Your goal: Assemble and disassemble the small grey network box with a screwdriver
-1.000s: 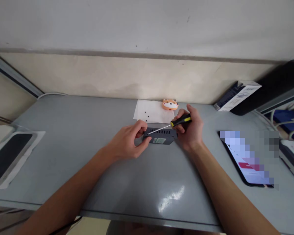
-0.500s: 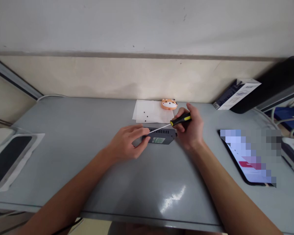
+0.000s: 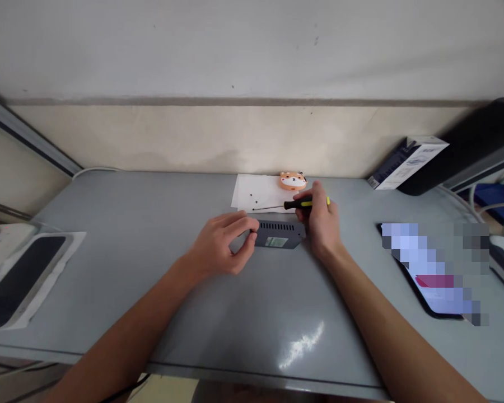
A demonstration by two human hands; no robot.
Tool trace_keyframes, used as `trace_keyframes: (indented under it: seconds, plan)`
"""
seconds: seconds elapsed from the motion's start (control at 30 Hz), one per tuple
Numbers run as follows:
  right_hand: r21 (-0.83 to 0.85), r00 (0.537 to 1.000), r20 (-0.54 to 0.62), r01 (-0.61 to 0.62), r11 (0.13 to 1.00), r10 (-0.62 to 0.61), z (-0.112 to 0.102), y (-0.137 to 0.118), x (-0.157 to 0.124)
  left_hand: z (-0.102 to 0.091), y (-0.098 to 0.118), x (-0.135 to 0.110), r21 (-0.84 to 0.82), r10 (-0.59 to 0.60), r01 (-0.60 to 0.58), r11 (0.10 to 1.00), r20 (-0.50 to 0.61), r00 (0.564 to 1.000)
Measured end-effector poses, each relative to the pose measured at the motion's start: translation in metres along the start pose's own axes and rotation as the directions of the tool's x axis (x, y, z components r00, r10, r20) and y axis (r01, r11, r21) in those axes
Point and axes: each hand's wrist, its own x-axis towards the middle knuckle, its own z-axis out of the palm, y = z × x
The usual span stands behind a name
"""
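Observation:
A small dark grey device box (image 3: 279,234) with vent slots and a green label lies on the grey table (image 3: 151,235). My left hand (image 3: 220,242) grips its left end with curled fingers. My right hand (image 3: 321,221) is closed on a black and yellow screwdriver (image 3: 296,205), held level just behind the box, its thin shaft pointing left over a white paper sheet (image 3: 260,193). Several tiny dark screws (image 3: 254,200) lie on that sheet.
An orange animal-shaped trinket (image 3: 293,180) sits at the paper's back edge by the wall. A phone (image 3: 434,271) lies at the right, a white and dark carton (image 3: 407,162) and a black case behind it. A flat dark device on white wrapping (image 3: 21,274) lies at the left.
My right hand has lifted the screwdriver off the box's top left and swung it back, level over the paper. My left hand stays on the box's left end.

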Motion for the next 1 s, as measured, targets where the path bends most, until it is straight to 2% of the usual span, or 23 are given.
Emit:
trace_keyframes:
  seconds: [0.13, 0.3, 0.43, 0.53, 0.7, 0.87, 1.0]
  plan:
    - [0.032, 1.000, -0.016, 0.008, 0.999, -0.008, -0.001, 0.001, 0.000, 0.002, 0.000, 0.001, 0.032, 0.030, -0.027, 0.999, -0.099, 0.995]
    - [0.180, 0.998, -0.061, 0.018, 0.983, -0.008, -0.005, 0.002, 0.007, 0.003, 0.001, 0.003, 0.030, 0.031, -0.032, 0.999, 0.041, 0.999]
    - [0.390, 0.996, -0.069, -0.026, 0.920, 0.058, -0.011, -0.005, 0.015, -0.002, -0.001, 0.004, 0.035, 0.028, -0.030, 0.999, 0.062, 0.998]
    - [0.479, 0.992, -0.036, -0.091, 0.873, 0.123, -0.016, -0.010, 0.020, -0.009, -0.005, 0.005, 0.075, 0.011, -0.017, 0.997, 0.076, 0.997]
    - [0.468, 0.990, 0.087, -0.139, 0.873, 0.111, -0.021, -0.011, 0.022, -0.015, -0.010, 0.006, 0.152, -0.002, -0.006, 0.988, 0.051, 0.999]
    - [0.460, 0.984, 0.122, -0.171, 0.871, 0.128, -0.021, -0.013, 0.021, 0.000, 0.001, 0.007, 0.239, 0.074, -0.063, 0.969, -0.038, 0.997]
    - [0.443, 0.974, 0.157, -0.215, 0.870, 0.161, -0.021, -0.015, 0.021, 0.011, 0.008, 0.007, 0.286, 0.103, -0.083, 0.955, -0.056, 0.993]
